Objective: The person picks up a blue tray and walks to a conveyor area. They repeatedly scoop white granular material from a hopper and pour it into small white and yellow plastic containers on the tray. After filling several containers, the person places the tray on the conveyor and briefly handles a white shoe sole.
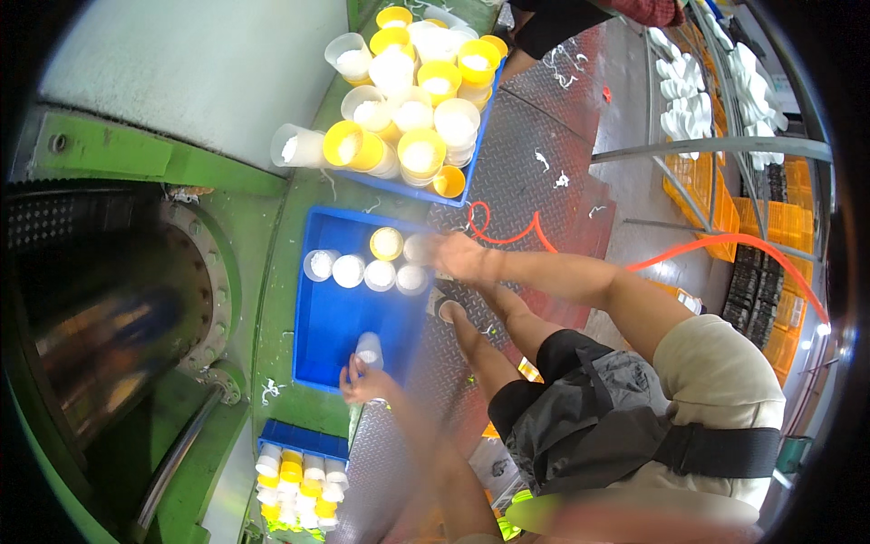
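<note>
My left hand (366,382) grips a translucent white cup (369,349) over the near part of a blue tray (317,349). My right hand (460,257) is at the tray's right edge, its fingers blurred around another pale cup (418,248). Beside that cup, a yellow cup (386,243) and several translucent cups (348,270) stand in a cluster in the far part of the tray. White material shows inside these cups.
A second blue tray (372,188) beyond holds many stacked white and yellow cups. Nearer stands a blue bin (304,439) with similar cups. Green machinery (172,163) borders the left. An orange hose (689,245) crosses the right; another person's leg (553,27) is at the top.
</note>
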Available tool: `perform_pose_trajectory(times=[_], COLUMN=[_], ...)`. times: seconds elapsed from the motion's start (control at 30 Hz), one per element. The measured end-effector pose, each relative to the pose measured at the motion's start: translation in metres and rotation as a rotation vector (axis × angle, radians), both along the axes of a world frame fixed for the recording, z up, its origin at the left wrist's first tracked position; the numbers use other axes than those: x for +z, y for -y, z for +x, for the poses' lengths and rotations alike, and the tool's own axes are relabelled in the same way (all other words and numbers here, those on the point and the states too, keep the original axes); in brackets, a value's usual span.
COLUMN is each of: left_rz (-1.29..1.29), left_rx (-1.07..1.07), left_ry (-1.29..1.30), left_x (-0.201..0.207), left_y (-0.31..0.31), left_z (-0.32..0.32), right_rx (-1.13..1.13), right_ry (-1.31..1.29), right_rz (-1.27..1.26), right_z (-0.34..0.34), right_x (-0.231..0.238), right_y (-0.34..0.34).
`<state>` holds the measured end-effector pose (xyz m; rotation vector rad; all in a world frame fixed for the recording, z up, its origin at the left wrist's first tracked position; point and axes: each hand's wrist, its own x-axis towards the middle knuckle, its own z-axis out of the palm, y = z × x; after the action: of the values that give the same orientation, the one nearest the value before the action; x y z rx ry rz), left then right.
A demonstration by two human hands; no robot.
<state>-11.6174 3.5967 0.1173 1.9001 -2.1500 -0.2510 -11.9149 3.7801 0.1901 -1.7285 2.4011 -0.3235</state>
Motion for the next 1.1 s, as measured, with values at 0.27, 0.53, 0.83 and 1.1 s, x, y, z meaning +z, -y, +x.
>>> perform_pose_trajectory(times=[0.27,0.53,0.83,1.1], left_rz=[0.231,0.301,-0.067,0.161], left_rx=[-0.162,-0.307,-0.779,-0.803], left_ry=[-0.140,-0.177,-0.282,0.337], left_x=[-0.014,0.008,0.060,0.042], left_y=[0.016,0.021,0.014,0.006], left_z=[-0.055,-0.063,-0.174,-0.251], right_rx=[-0.042,-0.081,-0.172,-0.219], right_ry=[0.001,-0.009,0.003,0.061], right_rz=[0.165,0.120,0.212,-0.062], right_z=[0.007,0.008,0.012,0.001], right_x=[-0.017,-0.035,-0.018,0.022], right_y=[0.003,-0.004,-0.001,-0.026])
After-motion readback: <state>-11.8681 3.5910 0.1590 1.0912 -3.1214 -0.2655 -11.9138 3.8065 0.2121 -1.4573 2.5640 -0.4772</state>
